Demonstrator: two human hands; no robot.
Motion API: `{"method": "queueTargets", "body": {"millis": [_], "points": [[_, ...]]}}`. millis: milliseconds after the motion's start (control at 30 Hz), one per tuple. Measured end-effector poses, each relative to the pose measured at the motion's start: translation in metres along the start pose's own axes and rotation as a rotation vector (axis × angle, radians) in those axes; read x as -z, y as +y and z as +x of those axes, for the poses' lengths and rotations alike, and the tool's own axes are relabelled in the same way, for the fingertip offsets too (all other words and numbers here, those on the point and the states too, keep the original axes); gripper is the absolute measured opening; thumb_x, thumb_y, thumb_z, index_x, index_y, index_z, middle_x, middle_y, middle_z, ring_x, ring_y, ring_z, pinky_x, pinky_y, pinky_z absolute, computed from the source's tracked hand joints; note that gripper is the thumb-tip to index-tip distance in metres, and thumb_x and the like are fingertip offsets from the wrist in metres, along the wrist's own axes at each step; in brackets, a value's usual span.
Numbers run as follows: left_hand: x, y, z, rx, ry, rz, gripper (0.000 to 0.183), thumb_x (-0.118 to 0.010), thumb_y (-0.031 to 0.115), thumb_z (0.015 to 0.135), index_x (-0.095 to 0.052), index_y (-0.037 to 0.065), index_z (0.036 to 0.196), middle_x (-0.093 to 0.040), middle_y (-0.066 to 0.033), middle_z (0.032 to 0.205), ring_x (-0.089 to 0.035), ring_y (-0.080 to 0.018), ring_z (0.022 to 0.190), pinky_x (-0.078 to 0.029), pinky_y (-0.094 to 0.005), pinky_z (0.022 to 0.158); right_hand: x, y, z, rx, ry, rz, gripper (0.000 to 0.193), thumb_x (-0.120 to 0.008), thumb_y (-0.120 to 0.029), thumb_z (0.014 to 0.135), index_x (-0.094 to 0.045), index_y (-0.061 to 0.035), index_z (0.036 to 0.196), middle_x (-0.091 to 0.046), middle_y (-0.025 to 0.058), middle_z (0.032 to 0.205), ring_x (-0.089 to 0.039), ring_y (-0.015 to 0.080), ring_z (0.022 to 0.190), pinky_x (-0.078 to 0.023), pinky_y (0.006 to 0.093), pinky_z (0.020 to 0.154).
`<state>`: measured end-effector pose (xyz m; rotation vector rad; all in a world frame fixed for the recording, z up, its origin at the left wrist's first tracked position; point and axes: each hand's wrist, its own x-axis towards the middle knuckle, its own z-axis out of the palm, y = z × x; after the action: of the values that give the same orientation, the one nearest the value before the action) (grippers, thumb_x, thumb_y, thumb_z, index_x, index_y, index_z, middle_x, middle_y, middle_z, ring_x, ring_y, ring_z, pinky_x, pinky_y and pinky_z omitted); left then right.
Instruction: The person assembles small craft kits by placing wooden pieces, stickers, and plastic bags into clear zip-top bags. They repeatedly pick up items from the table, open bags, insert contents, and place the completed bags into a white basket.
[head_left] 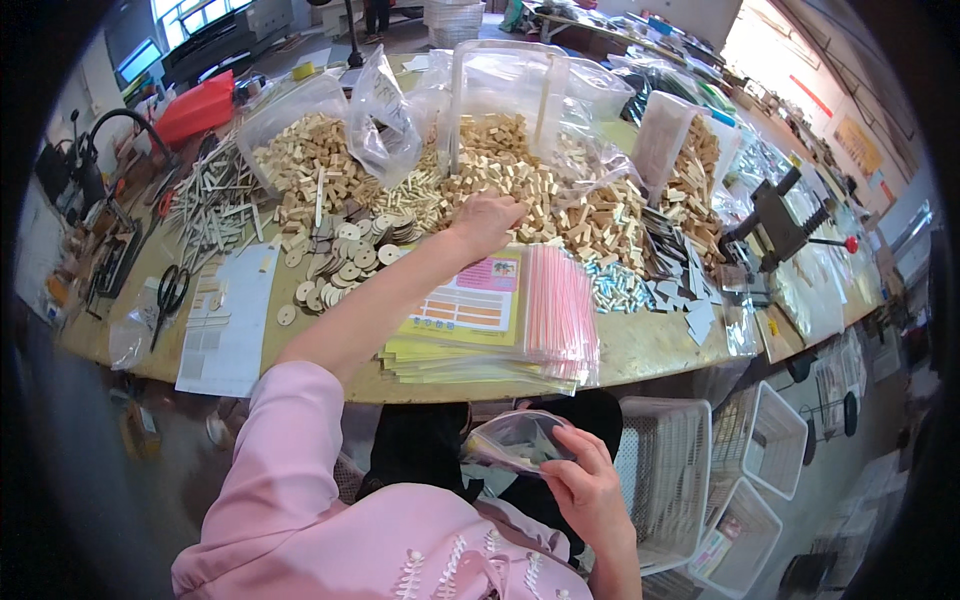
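My left hand (487,222) reaches across the table into a heap of small wooden blocks (590,218), its fingers curled down among them. What it grips there, if anything, is too small to make out. Low over my lap, my right hand (588,482) pinches the rim of a clear plastic bag (515,440), whose mouth gapes. Something pale and yellowish shows inside the bag. Beneath my left forearm lies a stack of flat bags with yellow printed cards (455,345), their pink-striped edges fanned to the right.
Round wooden discs (325,275), thin sticks (215,195) and blue-and-white small pieces (615,287) lie in piles. Tipped clear bins (495,85) stand behind. Scissors (170,300) and paper sheets (225,335) are at left, a hand press (785,225) at right. White baskets (665,480) sit below.
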<state>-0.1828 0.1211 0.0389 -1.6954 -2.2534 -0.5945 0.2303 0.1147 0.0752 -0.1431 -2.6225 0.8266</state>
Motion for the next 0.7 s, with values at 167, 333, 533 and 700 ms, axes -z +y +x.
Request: {"method": "queueTargets", "body": {"millis": [167,333,533,700], "points": [[-0.003,-0.006,-0.001,-0.012,0.023,-0.065,0.020,-0.072,0.013,0.075,-0.065,0.009,0.093,-0.066,-0.0067,0.091,-0.061,-0.0292,0.099,-0.048,-0.0425,0.089,-0.003,0.000,0.005,0.023,0.014,-0.002,0.015,-0.077,0.000,0.075,-0.069,-0.0015,0.087,-0.062,0.0200,0.125,-0.059,0.0378,0.118,-0.053,0.0427,0.094],[0.023,0.007,-0.006,0.012,-0.002,-0.418,0.021,-0.074,0.022,0.082,-0.068,0.009,0.097,-0.069,-0.0046,0.095,-0.064,-0.0221,0.092,-0.051,-0.0361,0.084,-0.003,-0.004,0.022,0.070,0.021,-0.002,0.016,-0.076,0.002,0.073,-0.069,-0.0020,0.087,-0.062,0.0197,0.127,-0.059,0.0381,0.119,-0.053,0.0425,0.095],[0.107,0.101,-0.078,-0.193,-0.194,-0.995,0.018,-0.077,0.012,0.084,-0.069,0.005,0.099,-0.069,-0.0042,0.095,-0.063,-0.0151,0.088,-0.051,-0.0318,0.082,-0.016,0.003,0.035,0.071,0.025,0.023,0.018,-0.076,0.004,0.072,-0.068,-0.0022,0.087,-0.061,0.0190,0.128,-0.058,0.0384,0.119,-0.052,0.0428,0.096],[0.107,0.131,-0.132,-0.380,-0.153,-0.807,0.020,-0.074,0.014,0.078,-0.063,0.006,0.093,-0.063,-0.0092,0.086,-0.063,-0.0298,0.087,-0.051,-0.0401,0.077,-0.025,-0.003,0.043,0.063,-0.005,0.052,0.019,-0.077,0.004,0.071,-0.067,-0.0023,0.086,-0.061,0.0179,0.128,-0.059,0.0382,0.119,-0.052,0.0443,0.096]]}}
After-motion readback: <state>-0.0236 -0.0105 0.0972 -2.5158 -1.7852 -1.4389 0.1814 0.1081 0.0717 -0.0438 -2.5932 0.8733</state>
